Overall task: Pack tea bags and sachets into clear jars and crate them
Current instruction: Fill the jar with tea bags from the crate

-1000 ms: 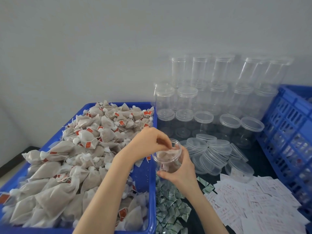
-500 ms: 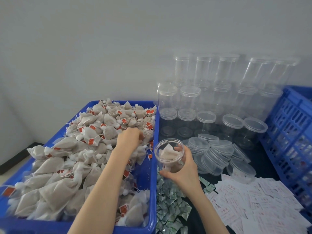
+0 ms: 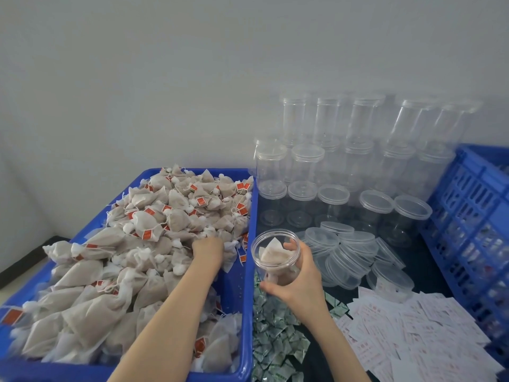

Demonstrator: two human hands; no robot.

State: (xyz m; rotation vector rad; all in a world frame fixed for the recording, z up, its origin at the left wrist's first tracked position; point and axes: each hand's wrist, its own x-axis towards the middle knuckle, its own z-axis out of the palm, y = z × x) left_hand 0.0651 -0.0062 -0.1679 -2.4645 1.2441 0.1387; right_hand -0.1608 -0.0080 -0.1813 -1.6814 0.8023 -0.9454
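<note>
A blue bin [image 3: 198, 171] on the left is heaped with pyramid tea bags [image 3: 143, 230] that carry red tags. My left hand [image 3: 208, 250] is down in the heap near the bin's right wall, and its fingers are buried among the bags. To the right of the bin, my right hand [image 3: 300, 282] holds a clear jar [image 3: 275, 234] upright, without its lid. The jar has tea bags in it. Small green sachets [image 3: 272, 340] lie in a pile below the jar.
Lidded empty jars [image 3: 330, 175] are stacked against the wall at the back right, with loose clear lids [image 3: 347, 255] in front of them. White paper sachets [image 3: 413, 334] are spread at the lower right. A blue slatted crate [image 3: 473, 216] stands along the right edge.
My left hand has left the jar's mouth and gone left into the tea bag heap. The jar in my right hand has stayed almost where it was.
</note>
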